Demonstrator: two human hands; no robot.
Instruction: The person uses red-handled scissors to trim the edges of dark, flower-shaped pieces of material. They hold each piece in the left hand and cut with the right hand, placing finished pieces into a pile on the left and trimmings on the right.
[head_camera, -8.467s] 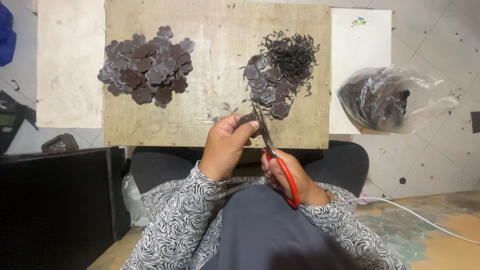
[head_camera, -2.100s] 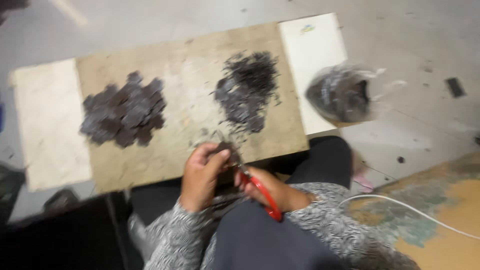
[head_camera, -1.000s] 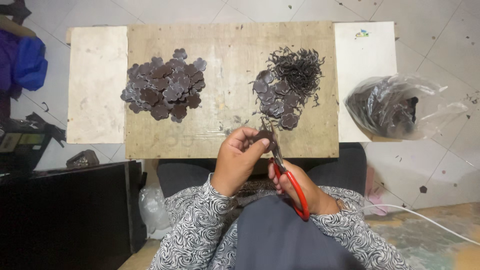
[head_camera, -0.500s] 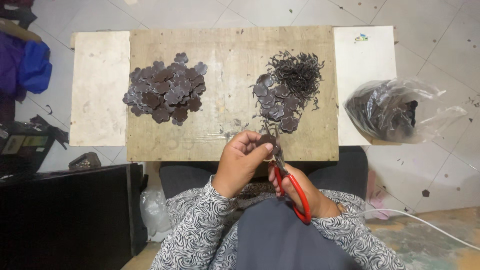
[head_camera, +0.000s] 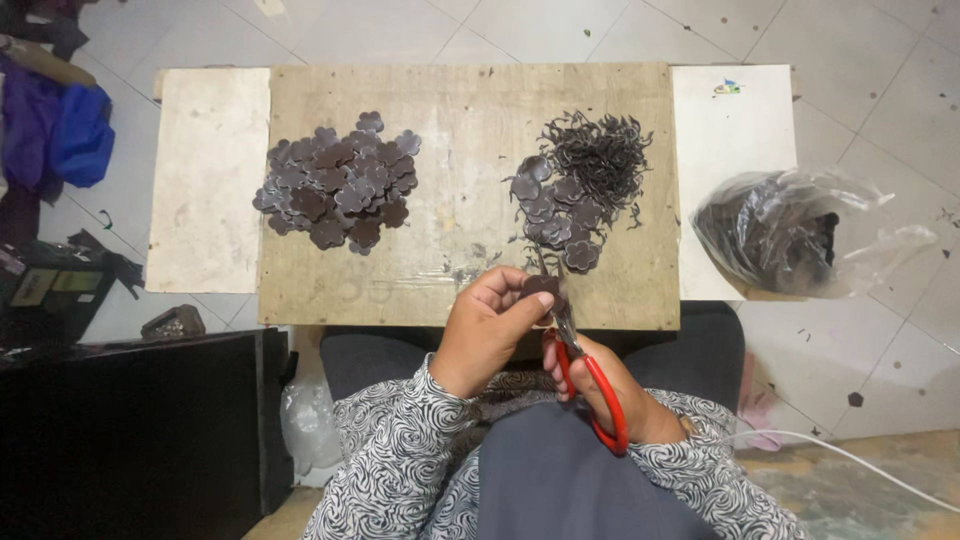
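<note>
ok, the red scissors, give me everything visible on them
The scissors have red plastic-looking loop handles and short grey metal blades. The right hand grips the handles over the person's lap, at the near edge of the wooden board. The blades point up and away towards the board, meeting a small dark flower-shaped piece pinched by the left hand. How far the blades are parted is unclear.

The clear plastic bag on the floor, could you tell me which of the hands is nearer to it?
Right. The right hand, holding red-handled scissors, sits closer to the bag; the left hand is farther.
</note>
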